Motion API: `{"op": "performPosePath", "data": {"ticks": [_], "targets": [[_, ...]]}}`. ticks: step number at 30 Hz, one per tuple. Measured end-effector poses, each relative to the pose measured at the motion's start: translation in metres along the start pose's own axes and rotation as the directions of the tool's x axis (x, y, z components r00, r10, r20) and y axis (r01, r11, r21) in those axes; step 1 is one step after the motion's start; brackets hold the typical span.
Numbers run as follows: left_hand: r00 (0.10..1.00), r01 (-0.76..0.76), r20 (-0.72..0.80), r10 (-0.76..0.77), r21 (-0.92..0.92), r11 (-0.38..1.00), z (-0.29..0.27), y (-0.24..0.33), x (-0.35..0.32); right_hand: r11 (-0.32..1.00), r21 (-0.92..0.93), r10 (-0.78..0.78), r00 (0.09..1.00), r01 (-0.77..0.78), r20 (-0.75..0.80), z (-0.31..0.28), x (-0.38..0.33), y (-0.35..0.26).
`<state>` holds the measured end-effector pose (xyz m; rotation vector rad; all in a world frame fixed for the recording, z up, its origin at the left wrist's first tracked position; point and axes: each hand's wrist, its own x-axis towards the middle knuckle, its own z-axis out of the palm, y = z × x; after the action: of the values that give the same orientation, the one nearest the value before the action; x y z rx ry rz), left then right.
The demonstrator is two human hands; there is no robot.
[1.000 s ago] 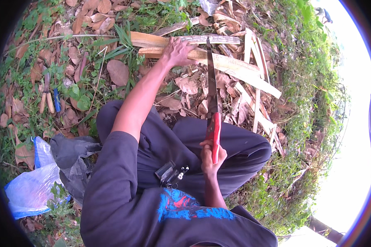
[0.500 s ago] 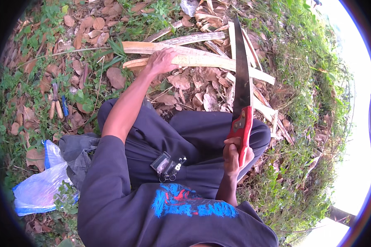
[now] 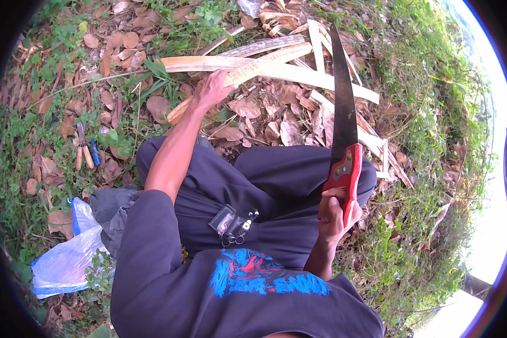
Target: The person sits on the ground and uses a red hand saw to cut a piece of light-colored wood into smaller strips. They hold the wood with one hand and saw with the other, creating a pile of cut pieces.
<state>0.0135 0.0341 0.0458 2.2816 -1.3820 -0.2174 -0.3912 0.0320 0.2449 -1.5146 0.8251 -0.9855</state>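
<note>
My left hand (image 3: 212, 90) is closed around a pale wooden strip (image 3: 273, 59), near its left part. This strip slants from close to my left knee up to the far right. It crosses over a second long pale strip (image 3: 327, 80) lying on the leaves. In my right hand (image 3: 333, 211) is a handsaw (image 3: 345, 107) with a red handle and a long dark blade. The blade points away from me, upright over my right knee, its tip near the far strips. How the blade stands in height over the wood, I cannot tell.
More split strips (image 3: 265, 45) and offcuts lie beyond, on dry leaves and grass. At the left are tools with wooden handles (image 3: 83, 156) and a blue-handled one (image 3: 95, 152). A blue-and-white plastic sheet (image 3: 67, 256) and dark cloth (image 3: 114, 211) lie beside my left side.
The strip in my left hand has turned: its right end swung away from me and its left end came nearer. The saw has shifted slightly right.
</note>
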Motion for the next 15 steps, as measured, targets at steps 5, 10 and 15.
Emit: {"op": "performPosePath", "data": {"ticks": [5, 10, 15], "targets": [[0.991, -0.093, -0.107, 0.084, -0.087, 0.992, -0.011, 0.025, 0.008, 0.998, 0.065, 0.02, 1.0, -0.02, -0.01, -0.01, -0.006, 0.01], [1.0, -0.005, 0.013, 0.006, -0.056, 0.998, 0.021, 0.006, 0.005, 0.991, 0.11, 0.072, 0.997, -0.074, 0.019, -0.001, 0.0, 0.008], [0.995, 0.072, 0.072, -0.07, -0.029, 0.997, 0.021, 0.002, 0.009, 0.994, 0.08, 0.069, 0.996, -0.073, 0.062, 0.002, -0.001, 0.01]]}}
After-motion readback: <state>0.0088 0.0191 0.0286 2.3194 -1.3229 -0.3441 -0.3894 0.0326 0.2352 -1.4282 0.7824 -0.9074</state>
